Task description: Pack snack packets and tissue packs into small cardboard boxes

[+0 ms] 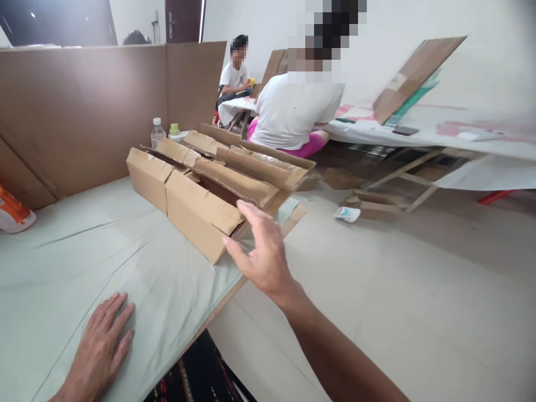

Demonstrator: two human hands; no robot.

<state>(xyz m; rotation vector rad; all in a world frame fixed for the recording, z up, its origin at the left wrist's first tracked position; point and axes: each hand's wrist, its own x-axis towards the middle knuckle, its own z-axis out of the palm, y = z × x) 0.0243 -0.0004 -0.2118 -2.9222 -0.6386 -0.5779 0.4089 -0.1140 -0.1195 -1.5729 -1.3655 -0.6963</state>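
Note:
My left hand (100,340) lies flat on the pale green cloth of the table (138,268), fingers spread, holding nothing. At the near right corner of a cardboard box with long open compartments (196,206), my right hand (263,251) has its thumb and fingers apart. Its fingertips are at the box's end edge; whether they touch it is hard to tell. The box stands along the table's right edge, its slots facing up. What lies inside the slots is hidden.
A tall cardboard screen (92,111) borders the table's back. A clear bottle (157,133) stands behind the box, an orange and white package (14,212) at far left. Beyond, two people sit at other tables. A white cup (347,214) lies on the floor near cardboard.

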